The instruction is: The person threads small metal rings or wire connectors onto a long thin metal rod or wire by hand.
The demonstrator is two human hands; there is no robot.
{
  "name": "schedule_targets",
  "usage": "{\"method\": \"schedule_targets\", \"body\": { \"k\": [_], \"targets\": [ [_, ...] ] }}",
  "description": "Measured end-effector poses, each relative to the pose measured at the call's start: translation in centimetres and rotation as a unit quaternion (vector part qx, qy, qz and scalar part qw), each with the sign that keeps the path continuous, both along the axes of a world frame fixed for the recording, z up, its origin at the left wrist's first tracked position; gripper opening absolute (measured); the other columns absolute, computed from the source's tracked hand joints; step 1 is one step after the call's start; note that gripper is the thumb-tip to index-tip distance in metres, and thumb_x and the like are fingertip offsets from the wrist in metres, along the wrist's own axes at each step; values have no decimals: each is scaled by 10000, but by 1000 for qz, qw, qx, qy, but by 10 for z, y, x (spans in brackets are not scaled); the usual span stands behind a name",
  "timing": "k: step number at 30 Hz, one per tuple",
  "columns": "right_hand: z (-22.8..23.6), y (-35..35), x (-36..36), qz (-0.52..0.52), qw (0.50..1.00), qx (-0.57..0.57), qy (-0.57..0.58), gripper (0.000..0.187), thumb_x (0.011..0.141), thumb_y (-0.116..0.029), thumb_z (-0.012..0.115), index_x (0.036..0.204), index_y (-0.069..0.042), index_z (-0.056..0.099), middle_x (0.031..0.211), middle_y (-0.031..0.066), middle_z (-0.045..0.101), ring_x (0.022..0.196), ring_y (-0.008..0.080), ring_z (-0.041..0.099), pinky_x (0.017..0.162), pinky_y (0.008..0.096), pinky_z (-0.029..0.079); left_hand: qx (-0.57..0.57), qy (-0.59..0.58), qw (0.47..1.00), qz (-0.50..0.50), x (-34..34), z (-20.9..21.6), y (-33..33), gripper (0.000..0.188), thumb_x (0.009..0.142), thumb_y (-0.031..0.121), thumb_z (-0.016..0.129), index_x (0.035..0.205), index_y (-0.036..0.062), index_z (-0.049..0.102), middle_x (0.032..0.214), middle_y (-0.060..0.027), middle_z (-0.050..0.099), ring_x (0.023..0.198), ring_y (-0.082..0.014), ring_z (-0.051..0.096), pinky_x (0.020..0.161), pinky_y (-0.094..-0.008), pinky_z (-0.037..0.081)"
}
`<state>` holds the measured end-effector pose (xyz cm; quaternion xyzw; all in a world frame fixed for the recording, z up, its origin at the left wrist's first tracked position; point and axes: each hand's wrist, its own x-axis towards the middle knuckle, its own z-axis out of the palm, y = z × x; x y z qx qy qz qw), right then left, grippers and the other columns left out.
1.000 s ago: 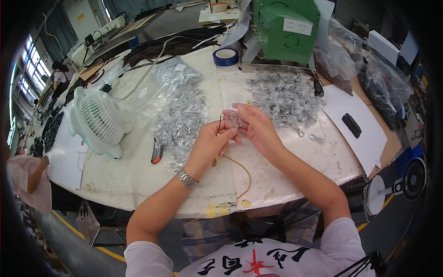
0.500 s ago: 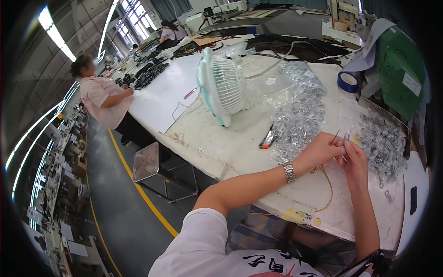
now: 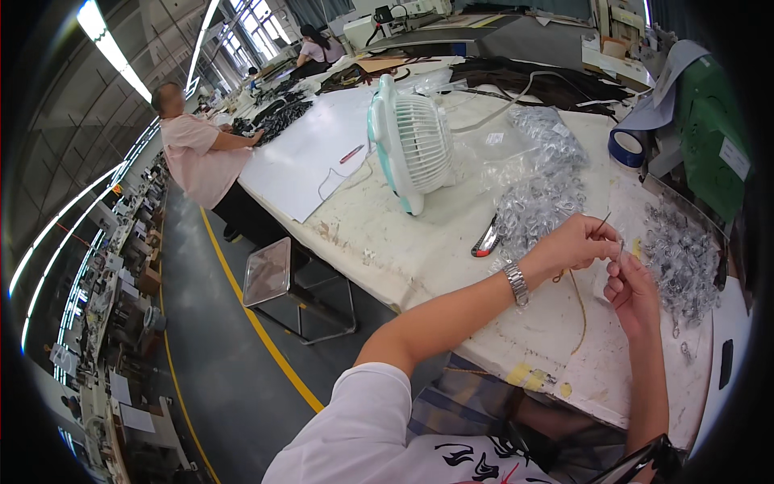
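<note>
At the left side of the table [image 3: 363,218], a co-worker [image 3: 201,157] in pale pink stands with a hand by some dark strips [image 3: 282,117]. A stool [image 3: 270,274] sits close to the table's edge, perhaps to be near for sitting. Next lies a white sheet [image 3: 298,177], maybe there to give a clean surface, with a pen [image 3: 351,154] on it. The fan [image 3: 411,145] turns its grille rightward, toward the hands, likely for cool air. A knife [image 3: 486,240] rests beside the left heap [image 3: 536,206] of small bagged metal parts, apparently where it is easy to reach.

The left hand [image 3: 568,244] pinches a thin rod [image 3: 607,218] between thumb and forefinger, its tip pointing up and clear of the fingers, which seems to leave that end free. A cord [image 3: 581,315] trails below on the tabletop. At the meeting fingertips is a small piece [image 3: 622,249], too blurred to make out; the right hand [image 3: 633,290] appears to grip it with thumb and forefinger together, the others curled, probably to steady it. Just beyond, the right heap [image 3: 681,258] lies within reach.
</note>
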<state>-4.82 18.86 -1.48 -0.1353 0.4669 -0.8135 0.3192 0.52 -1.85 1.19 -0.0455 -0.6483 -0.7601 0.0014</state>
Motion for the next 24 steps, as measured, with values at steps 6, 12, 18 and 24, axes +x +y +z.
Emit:
{"method": "schedule_targets", "body": {
  "k": [6,12,18,24],
  "targets": [
    [7,5,-2,129,991,1,-37,145,1061,-211,620,1095,-71,639,839,-39,608,622,37,477,579,230,415,-32,13,999,-7,2,-1,4,125,932,121,748,947,4,707,732,23,612,536,-9,440,452,-204,300],
    [36,3,11,136,976,155,67,141,1038,-153,617,1114,-39,648,860,-21,642,663,52,553,599,249,454,-102,63,992,50,-5,-16,9,109,908,104,717,883,4,682,710,10,619,581,-45,501,505,-230,388],
    [24,-4,21,43,917,277,282,116,1046,-92,562,1043,-13,648,747,-19,599,637,52,537,580,252,437,-235,152,952,126,-6,-28,17,87,874,65,666,852,-15,641,700,-21,621,652,-75,590,585,-275,487],
    [12,0,25,-21,870,329,368,189,1063,-149,540,946,-32,632,678,-25,513,579,59,437,522,264,364,-170,75,979,87,-3,-13,21,116,916,92,626,934,-9,681,667,-2,607,585,-61,571,536,-249,451]
  ]
}}
